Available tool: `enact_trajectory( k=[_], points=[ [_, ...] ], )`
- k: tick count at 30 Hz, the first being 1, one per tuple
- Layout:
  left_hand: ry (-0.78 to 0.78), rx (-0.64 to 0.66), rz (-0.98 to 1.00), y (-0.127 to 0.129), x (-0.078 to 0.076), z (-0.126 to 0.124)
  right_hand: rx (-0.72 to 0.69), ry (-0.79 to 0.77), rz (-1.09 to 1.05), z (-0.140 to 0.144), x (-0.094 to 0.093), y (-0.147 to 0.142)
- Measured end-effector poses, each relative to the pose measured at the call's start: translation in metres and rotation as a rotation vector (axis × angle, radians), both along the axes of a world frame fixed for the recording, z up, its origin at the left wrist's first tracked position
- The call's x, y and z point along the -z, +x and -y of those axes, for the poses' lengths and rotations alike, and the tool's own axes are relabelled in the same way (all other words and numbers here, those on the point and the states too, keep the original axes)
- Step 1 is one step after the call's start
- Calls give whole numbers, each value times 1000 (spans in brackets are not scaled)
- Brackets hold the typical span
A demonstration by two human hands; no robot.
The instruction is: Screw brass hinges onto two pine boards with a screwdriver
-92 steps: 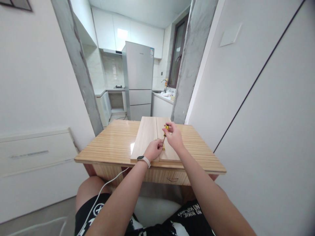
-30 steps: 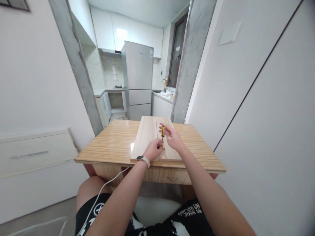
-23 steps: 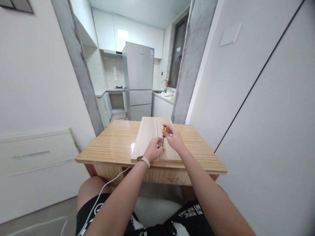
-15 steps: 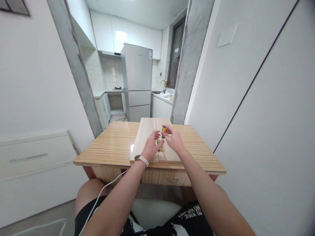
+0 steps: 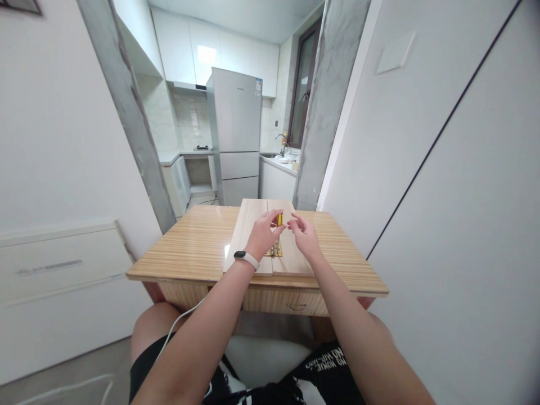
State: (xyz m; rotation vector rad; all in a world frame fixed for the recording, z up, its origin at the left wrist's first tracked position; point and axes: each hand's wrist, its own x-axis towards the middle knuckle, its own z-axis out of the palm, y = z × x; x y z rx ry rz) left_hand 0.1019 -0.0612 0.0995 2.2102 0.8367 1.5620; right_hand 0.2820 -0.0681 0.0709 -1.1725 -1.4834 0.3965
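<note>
Two pale wood boards (image 5: 250,225) lie side by side on a striped wooden table (image 5: 194,247). A small brass hinge (image 5: 277,250) sits across their seam. My left hand (image 5: 262,232), with a watch on the wrist, is raised above the boards, and its fingertips pinch the yellow-and-black handle of a screwdriver (image 5: 279,219). The screwdriver shaft is mostly hidden behind that hand. My right hand (image 5: 304,235) hovers just right of the handle, fingers spread and holding nothing.
A white cable (image 5: 179,326) runs from under the table over my left leg. A white low cabinet (image 5: 59,281) stands at the left, a white wall close at the right. Past two concrete pillars are a fridge (image 5: 236,135) and a kitchen counter (image 5: 278,164).
The screwdriver went from my right hand to my left. My left hand rose off the hinge to the handle, and my right hand let go and opened.
</note>
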Motion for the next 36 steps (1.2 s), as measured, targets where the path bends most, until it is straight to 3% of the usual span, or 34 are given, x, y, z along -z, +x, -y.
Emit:
enact_trajectory(
  k=[5,8,13,22,30,36],
  points=[
    [-54,-29,48,-1,-6,-2,170,-191,520,-8,54,19],
    [-67,-66,46,-1,-9,-1,196,-236,740,-6,67,19],
    [-108,-16,33,0,-9,1,209,-249,873,-3,66,14],
    [-115,51,43,4,-8,6,222,-261,880,-1,65,12],
    [-45,-98,73,4,-14,11,231,-257,875,0,64,12],
    [-61,-103,60,1,-12,9,226,-254,853,0,66,12]
  ],
)
